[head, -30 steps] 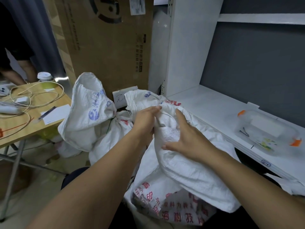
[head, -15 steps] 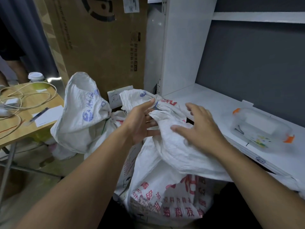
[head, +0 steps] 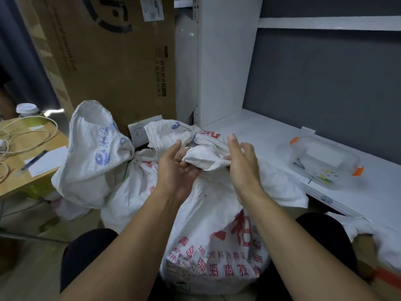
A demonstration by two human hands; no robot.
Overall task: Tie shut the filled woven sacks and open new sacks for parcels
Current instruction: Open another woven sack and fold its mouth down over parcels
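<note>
Head cam: my L hand (head: 178, 170) curls its fingers round the bunched sack neck (head: 206, 158) while my R hand (head: 244, 170) meets the neck's other end w/ fingers straight, not clasping. The filled sack (head: 217, 240), white w/ red print, stands upright in front of the big cardboard box (head: 108, 61), on the side nearest me; a tied sack (head: 91, 161) w/ blue print slumps at the box's foot.

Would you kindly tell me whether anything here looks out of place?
Nothing looks spilled. Only the front sack stands out: its mouth is crumpled and untied, while the blue-stamped sack at its left is tied.
</note>
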